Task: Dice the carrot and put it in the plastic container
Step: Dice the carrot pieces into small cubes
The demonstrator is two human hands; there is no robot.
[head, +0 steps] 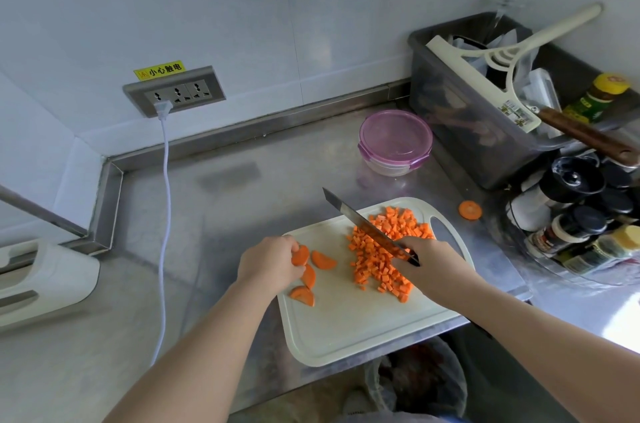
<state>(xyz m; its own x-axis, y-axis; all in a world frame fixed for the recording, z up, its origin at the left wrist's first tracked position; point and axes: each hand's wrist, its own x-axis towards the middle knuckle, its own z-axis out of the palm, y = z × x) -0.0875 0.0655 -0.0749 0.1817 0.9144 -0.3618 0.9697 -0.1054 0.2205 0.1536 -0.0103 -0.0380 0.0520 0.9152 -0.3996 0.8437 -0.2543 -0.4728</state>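
While the right hand (433,267) grips the steel-bladed knife (360,223), the left hand (268,263), nearer the orange half-moon carrot slices (323,260), seemingly pinches one.

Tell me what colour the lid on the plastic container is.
Translucent purple-pink; the plastic container's lid shows in the head view.

I am counting four half-moon carrot slices (323,260) lying at the left of one cutting board (346,325), one heap of dice (377,270), too many to number, at its right, one round slice (470,210) on the worktop (242,187), one knife (360,225), one lidded container (394,142).
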